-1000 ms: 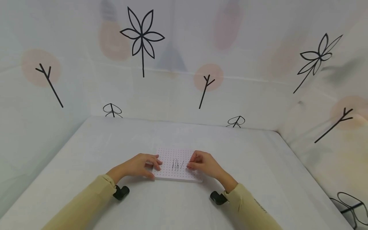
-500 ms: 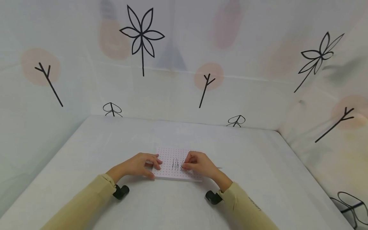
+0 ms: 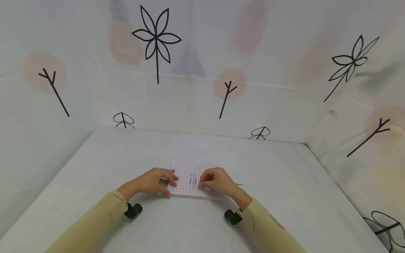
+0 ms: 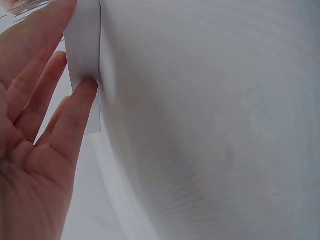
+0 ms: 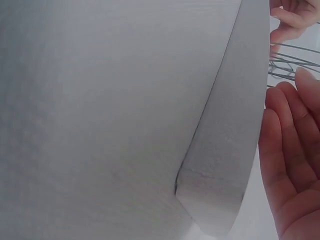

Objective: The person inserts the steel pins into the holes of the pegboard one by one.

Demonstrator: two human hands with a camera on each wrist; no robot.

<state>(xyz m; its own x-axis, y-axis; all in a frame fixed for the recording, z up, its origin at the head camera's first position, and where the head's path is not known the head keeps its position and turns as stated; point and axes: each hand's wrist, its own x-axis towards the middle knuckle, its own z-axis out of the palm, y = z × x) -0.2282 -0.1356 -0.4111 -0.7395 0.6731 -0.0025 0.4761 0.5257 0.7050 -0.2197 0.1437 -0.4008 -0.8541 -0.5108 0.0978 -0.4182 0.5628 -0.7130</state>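
A white board (image 3: 181, 192) with a grid of small dots lies on the table. Several thin dark wires (image 3: 193, 180) slant up from its middle. My left hand (image 3: 156, 181) is spread at the board's left side, fingers over the edge, thumb touching the front corner. In the left wrist view a fingertip (image 4: 89, 86) presses the board's side face. Over the right half of the board, my right hand (image 3: 216, 180) has thumb and forefinger pinched together at a thin dark wire, mostly hidden by the fingers. The right wrist view shows wires (image 5: 290, 61) beside these fingertips.
A thin brownish stick (image 3: 240, 184) shows behind the right wrist. White cloth (image 3: 202, 225) covers the table. Patterned fabric walls (image 3: 190, 98) enclose the back and sides. Each sleeve cuff carries a dark camera (image 3: 233, 217).
My right hand has moved left over the board, and its fingertips now cover the rightmost wire. The brownish stick has come into sight behind the wrist. The left hand stays put.
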